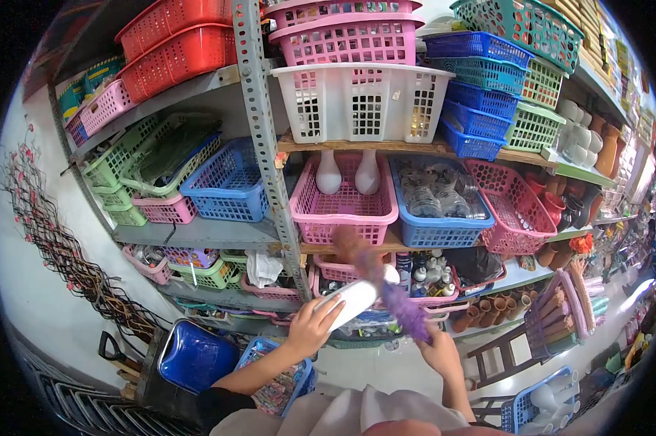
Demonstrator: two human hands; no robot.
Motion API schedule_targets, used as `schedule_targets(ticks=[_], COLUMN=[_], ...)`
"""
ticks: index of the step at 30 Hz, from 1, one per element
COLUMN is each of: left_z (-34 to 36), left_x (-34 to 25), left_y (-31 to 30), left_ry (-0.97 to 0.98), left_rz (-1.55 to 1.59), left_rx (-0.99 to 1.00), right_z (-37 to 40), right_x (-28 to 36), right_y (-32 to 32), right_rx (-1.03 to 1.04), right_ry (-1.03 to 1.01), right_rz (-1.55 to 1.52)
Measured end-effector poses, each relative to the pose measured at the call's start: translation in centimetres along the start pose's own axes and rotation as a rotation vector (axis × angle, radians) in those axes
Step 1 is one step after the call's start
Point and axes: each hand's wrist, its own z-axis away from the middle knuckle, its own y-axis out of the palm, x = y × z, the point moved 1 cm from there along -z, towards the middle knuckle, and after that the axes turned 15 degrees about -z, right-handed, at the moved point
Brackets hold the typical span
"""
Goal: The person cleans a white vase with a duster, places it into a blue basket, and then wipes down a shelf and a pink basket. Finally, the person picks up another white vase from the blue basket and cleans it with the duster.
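Observation:
My left hand [312, 328] is wrapped round a white vase [355, 301], which lies tilted in front of the shelves. A fluffy duster [406, 308], purple at the lower end and brown at the blurred upper end, crosses the vase's far end. The duster's lower end is gripped in my right hand [440, 353]. Beyond the duster, a pink basket [344, 219] on the shelf holds two white bulb-shaped vases [329, 174] with narrow necks.
A blue basket [444, 234] of clear glassware sits right of the pink one. A metal shelf post [259, 109] stands to the left. Below are a blue basket [306, 381] of small packets, a blue tray [197, 356] and, at right, a wooden ladder [504, 363].

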Motion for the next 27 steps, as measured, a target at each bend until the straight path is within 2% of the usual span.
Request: schedule_targets(ticks=[1,2,3,4,5,6,7,8,9,11,12,14,15,16,17,18,19,20,21,22,23,25,27], left_z=[0.1,0.1,0.1,-0.1,-0.3,-0.6,0.0,1.3,2.6,3.6,3.5,3.4,3.7,4.2,4.6,4.8,4.7,3.7,3.2,4.0,4.0,3.0,3.8], left_x=[0.0,0.1,0.1,0.1,0.2,-0.3,-0.4,-0.7,-1.1,-2.4,-2.9,-3.7,-3.7,-3.9,-4.1,-4.0,-4.0,-3.8,-3.7,-3.1,-3.2,-2.4,-1.8], left_y=[0.1,0.2,0.1,0.0,-0.2,-0.4,0.3,1.9,3.2,4.3,4.5,4.9,4.9,4.7,4.5,4.1,3.9,2.6,1.8,3.0,3.3,2.2,3.4], left_ry=[-0.121,-0.239,-0.231,-0.375,-0.518,-0.594,-0.59,-0.857,-1.121,-1.167,-1.162,-1.365,-1.359,-1.097,-0.832,-0.782,-0.782,-0.768,-0.753,-0.664,-1.008,-1.027,-0.748], left_rz=[0.162,0.326,0.327,0.483,0.639,0.86,0.862,1.282,1.698,2.172,2.166,2.711,2.709,2.787,2.843,2.838,2.842,2.786,2.726,2.721,2.664,2.72,2.864], left_rx=[0.054,0.11,0.109,0.158,0.206,0.109,0.108,0.25,0.4,0.386,0.385,0.286,0.288,0.389,0.484,0.529,0.525,0.41,0.297,0.307,0.135,0.251,0.351], right_z=[-0.1,-0.4,-0.6,-0.7,-0.9,-1.4,-1.9,-2.7,-2.5,-2.6,-2.7,-3.3,-3.4,-3.3,-3.5,-3.7,-4.0,-4.5,-4.8,-5.0,-4.9,-4.8,-4.5], right_x=[-1.0,-2.2,-2.7,-2.6,-2.9,-3.5,-4.4,-6.7,-7.5,-8.9,-9.5,-10.5,-9.7,-8.8,-8.4,-8.4,-8.6,-9.8,-11.5,-12.9,-13.6,-12.9,-11.9], right_y=[-0.2,-0.4,-0.5,-1.1,-1.1,-0.8,-0.4,0.4,0.1,0.0,-0.1,1.1,1.2,0.7,0.9,1.1,1.3,1.3,1.3,1.5,1.7,1.7,2.3], right_rx=[-0.003,0.169,0.338,0.319,0.31,0.158,0.009,-0.031,-0.031,0.332,0.498,0.489,0.481,0.439,0.438,0.372,0.305,0.42,0.423,0.574,0.726,0.749,0.531], right_ry=[-0.001,-0.114,-0.227,-0.21,-0.213,-0.196,-0.177,-0.179,-0.184,-0.082,-0.17,-0.256,-0.339,-0.219,-0.218,-0.065,0.088,0.024,0.023,-0.052,-0.128,-0.105,0.098], right_rz=[-0.003,-0.14,-0.278,-0.144,-0.145,-0.19,-0.234,-0.402,-0.403,-0.615,-0.558,-0.557,-0.548,-0.604,-0.601,-0.651,-0.697,-0.673,-0.669,-0.699,-0.727,-0.737,-0.768])
